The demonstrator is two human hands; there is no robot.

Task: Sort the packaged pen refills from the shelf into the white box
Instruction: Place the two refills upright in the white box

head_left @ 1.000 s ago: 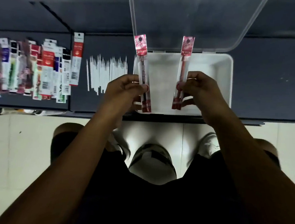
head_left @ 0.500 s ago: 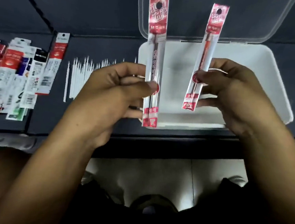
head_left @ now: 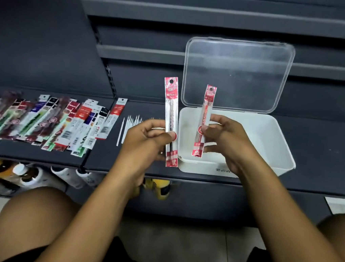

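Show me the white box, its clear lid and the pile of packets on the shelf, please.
white box (head_left: 271, 142): head view, bare inside by its right wall.
clear lid (head_left: 238, 74): head view, middle of the raised panel.
pile of packets (head_left: 50, 121): head view, a packet mid-spread.

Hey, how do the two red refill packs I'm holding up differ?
The left pack, pinched by the left hand, looks longer and wider than the right pack in the right hand. The left pack's top tips slightly left, at the left edge of the white box; the right pack's top tips right, over the box. The left pack's refill looks dark, the right pack's red. Both have red headers with a hang hole.
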